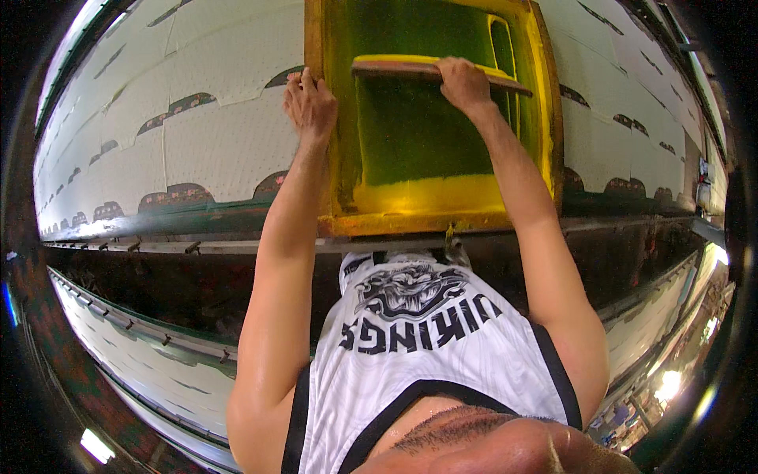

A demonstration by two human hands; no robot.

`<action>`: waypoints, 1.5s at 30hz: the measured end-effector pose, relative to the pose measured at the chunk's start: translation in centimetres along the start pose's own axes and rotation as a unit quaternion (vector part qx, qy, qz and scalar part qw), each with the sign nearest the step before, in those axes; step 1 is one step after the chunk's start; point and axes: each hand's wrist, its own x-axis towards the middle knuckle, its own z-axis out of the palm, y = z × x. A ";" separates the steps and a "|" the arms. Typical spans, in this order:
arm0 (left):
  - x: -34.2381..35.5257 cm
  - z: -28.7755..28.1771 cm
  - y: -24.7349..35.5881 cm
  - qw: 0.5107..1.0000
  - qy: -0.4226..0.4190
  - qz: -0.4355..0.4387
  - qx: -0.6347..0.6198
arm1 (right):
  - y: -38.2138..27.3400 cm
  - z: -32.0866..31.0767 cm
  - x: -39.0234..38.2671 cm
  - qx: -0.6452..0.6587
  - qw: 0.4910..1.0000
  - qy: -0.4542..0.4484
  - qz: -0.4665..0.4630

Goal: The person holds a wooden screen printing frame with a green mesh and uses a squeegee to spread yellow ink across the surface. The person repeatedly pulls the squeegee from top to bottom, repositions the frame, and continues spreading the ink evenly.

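A screen-printing frame (314,31) with wooden sides and a dark green mesh lies in front of me, smeared with yellow ink (426,197). My right hand (466,83) is closed round a long squeegee (395,68), which lies crosswise over the mesh in the frame's upper half. Yellow ink runs along the squeegee's far side, and a looped yellow streak (496,35) marks the mesh beyond its right end. At the frame's left side, my left hand (310,109) grips the wooden edge with bent fingers; its thumb is partly hidden.
Pale fabric (213,130) with dark, curved patterned patches covers the long table on both sides of the frame. A metal rail (189,247) with small pegs runs along the near table edge. Another long table (158,371) stands behind me, and lamps glow at lower right.
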 end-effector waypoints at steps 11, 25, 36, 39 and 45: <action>-0.6 -1.3 2.8 0.997 -0.010 0.030 0.065 | 10.0 1.2 19.6 -0.053 0.998 0.045 -0.001; -0.3 -0.9 2.0 0.993 -0.003 0.033 0.110 | 8.7 -4.1 14.8 -0.034 0.998 0.049 -0.019; -1.2 -1.6 1.0 0.994 0.024 0.036 0.103 | 13.6 1.0 18.9 0.013 0.991 0.117 -0.059; -1.5 -1.8 1.2 0.994 0.021 0.028 0.101 | 15.4 0.1 19.8 0.040 0.993 0.068 -0.082; -1.2 -1.0 -0.6 0.994 0.029 0.037 0.099 | 14.6 -1.9 18.9 -0.083 0.986 -0.143 -0.003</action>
